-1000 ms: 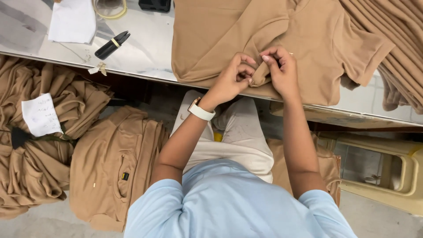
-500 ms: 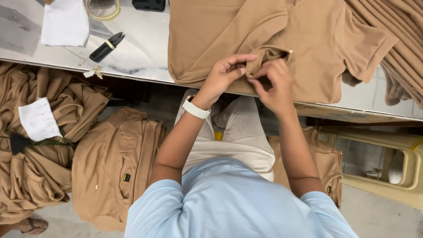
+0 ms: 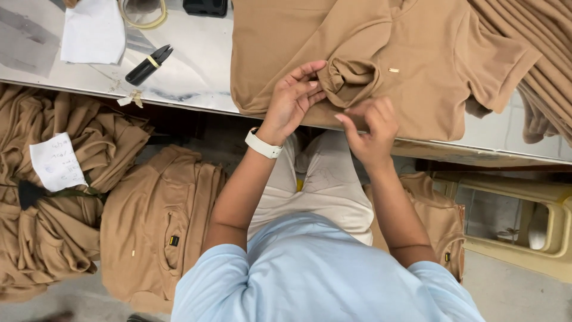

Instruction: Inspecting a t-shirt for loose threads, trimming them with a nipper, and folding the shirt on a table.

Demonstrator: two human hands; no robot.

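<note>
Tan shirt [image 3: 417, 77] lies flat on the table [image 3: 196, 77], directly ahead of the person, body running left-right along the near edge, one sleeve out to the right. Key relation: the bunched fold of fabric [image 3: 351, 77] sits just in front of both hands, slightly up and between them, close to the table's near edge.

Left hand [image 3: 292, 101] is nearer. Its fingers are curled loosely, fingertips touching the left side of the bunched fold; looks like a light pinch on the cloth, not a clenched fist. White band on that wrist.

Right hand [image 3: 372, 128] is just below and right of the fold, fingers bent together, thumb side toward the cloth. It touches or hovers at the shirt's lower hem; can't tell if it actually grips fabric. Blurred a bit.

Small metal-looking tag or pin [image 3: 394, 70] on the shirt, just right of the fold, apart from both hands.

Elsewhere: black thread snips [image 3: 149, 64] on the table, well left of the hands; white paper sheet [image 3: 92, 33] farther left. Piles of tan garments [image 3: 155, 226] below the table on the left, one w/ a paper slip [image 3: 56, 162] on it. More tan cloth stacked at far right.
</note>
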